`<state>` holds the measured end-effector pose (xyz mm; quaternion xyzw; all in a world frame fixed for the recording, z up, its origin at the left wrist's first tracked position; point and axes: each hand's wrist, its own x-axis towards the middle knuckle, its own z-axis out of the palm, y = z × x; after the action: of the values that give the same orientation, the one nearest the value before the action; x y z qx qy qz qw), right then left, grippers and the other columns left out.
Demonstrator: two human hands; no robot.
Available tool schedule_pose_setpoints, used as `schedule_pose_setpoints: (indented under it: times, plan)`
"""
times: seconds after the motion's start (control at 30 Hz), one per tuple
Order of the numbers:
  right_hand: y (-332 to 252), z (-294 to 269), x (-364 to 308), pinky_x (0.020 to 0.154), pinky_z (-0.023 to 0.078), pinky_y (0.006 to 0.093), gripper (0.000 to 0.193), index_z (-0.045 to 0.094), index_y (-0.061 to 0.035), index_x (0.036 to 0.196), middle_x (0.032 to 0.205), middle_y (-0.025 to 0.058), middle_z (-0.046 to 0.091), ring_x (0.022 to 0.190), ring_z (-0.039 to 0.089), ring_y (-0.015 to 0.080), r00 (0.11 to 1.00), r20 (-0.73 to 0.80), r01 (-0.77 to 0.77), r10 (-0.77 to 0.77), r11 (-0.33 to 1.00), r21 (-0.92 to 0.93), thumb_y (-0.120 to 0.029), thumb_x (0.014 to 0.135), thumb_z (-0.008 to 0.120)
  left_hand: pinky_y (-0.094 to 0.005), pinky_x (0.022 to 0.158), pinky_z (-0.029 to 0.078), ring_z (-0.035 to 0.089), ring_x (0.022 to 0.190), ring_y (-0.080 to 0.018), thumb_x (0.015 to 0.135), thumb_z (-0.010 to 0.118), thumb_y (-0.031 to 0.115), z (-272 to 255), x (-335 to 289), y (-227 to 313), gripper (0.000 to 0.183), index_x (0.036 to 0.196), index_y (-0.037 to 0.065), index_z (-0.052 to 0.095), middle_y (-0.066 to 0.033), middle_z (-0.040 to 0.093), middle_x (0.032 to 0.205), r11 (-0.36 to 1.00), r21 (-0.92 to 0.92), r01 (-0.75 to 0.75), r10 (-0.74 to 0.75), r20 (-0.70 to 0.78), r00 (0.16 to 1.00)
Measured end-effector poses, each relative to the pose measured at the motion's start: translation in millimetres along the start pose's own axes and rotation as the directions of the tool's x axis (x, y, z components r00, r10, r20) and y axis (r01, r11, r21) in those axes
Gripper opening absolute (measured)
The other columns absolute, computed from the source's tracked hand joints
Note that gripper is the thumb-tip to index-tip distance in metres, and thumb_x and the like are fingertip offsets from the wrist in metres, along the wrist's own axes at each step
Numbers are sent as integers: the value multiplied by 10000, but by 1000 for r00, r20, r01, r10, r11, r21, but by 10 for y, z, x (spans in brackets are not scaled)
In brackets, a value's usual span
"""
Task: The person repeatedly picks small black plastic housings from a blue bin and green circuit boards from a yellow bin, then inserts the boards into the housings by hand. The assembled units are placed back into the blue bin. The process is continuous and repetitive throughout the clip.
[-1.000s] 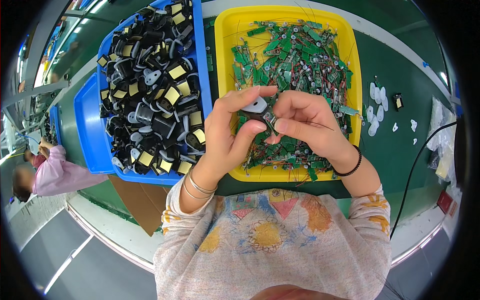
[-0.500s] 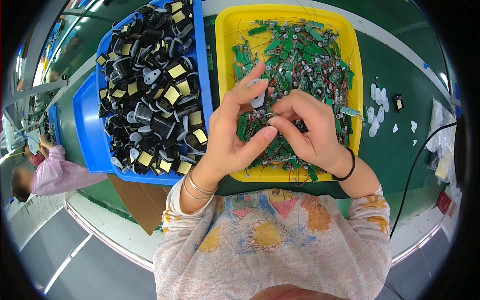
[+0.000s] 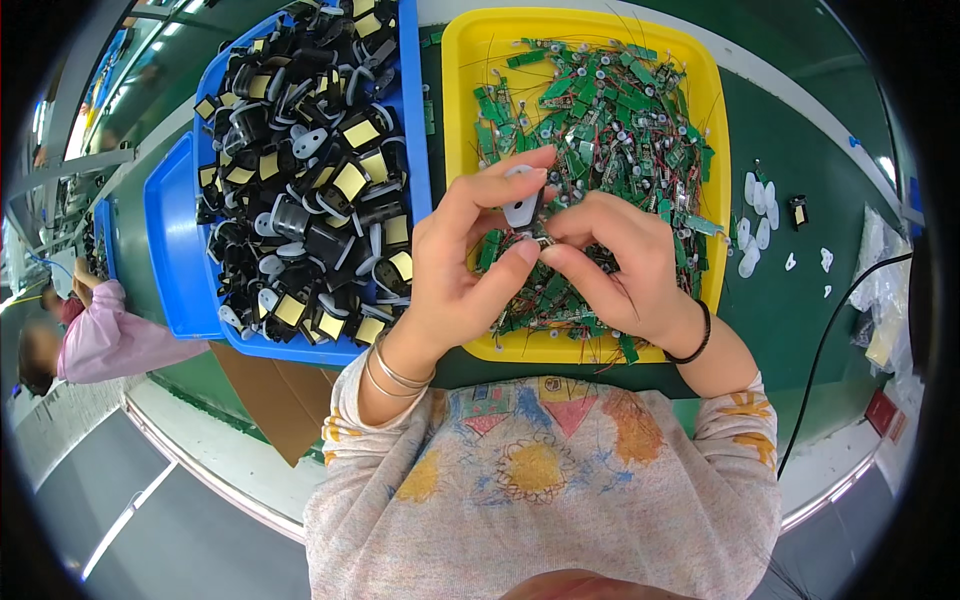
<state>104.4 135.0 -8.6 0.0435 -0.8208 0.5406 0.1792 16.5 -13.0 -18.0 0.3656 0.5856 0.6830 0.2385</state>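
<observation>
Casing (image 3: 519, 210) in hands (image 3: 445, 265) near yellow-patched casings (image 3: 350, 182)

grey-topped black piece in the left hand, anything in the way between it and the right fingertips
Nothing visible. The left hand holds the grey-topped black piece, and the right hand's thumb and forefinger are right at its lower end; exact contact is hard to tell. The yellow tray lies beneath, not between.

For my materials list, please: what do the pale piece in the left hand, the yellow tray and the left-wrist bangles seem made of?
Pale piece in the left hand: probably plastic, light grey, smooth-looking, with rounded outline. Yellow tray: likely moulded plastic, faintly glossy, one colour, rounded corners. Bangles: apparently polished metal, silvery and reflective.
</observation>
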Motion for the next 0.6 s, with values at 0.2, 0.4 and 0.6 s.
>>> schedule_pose_setpoints:
  times: [0.2, 0.4, 0.6]
  plan:
    - [56, -39, 32, 563, 484, 261, 128, 558, 6, 864, 758, 100, 540, 634, 583, 199, 998, 56, -26, 20, 994, 103, -18, 756, 622, -291, 755, 503, 568, 1021, -218, 730, 613, -14, 20, -1, 36, 353, 1079, -17, 558, -186, 556, 1145, 991, 135, 3, 11, -103, 995]
    - [54, -10, 16, 588, 490, 259, 125, 558, 11, 871, 755, 96, 527, 660, 565, 182, 986, 61, -168, 156, 937, 305, -5, 756, 607, -283, 763, 482, 562, 1000, -194, 713, 629, -16, -18, 3, 37, 423, 1121, 3, 520, -156, 552, 1152, 986, 152, 67, -58, -63, 996]
    - [48, -7, 32, 551, 460, 301, 148, 582, -24, 828, 737, 88, 542, 655, 559, 245, 997, 39, 69, -67, 995, -68, 0, 693, 638, -303, 879, 431, 525, 1037, -192, 689, 663, -22, 31, 22, 102, 558, 1192, -11, 423, -155, 542, 1133, 986, -66, 154, -159, -85, 984]
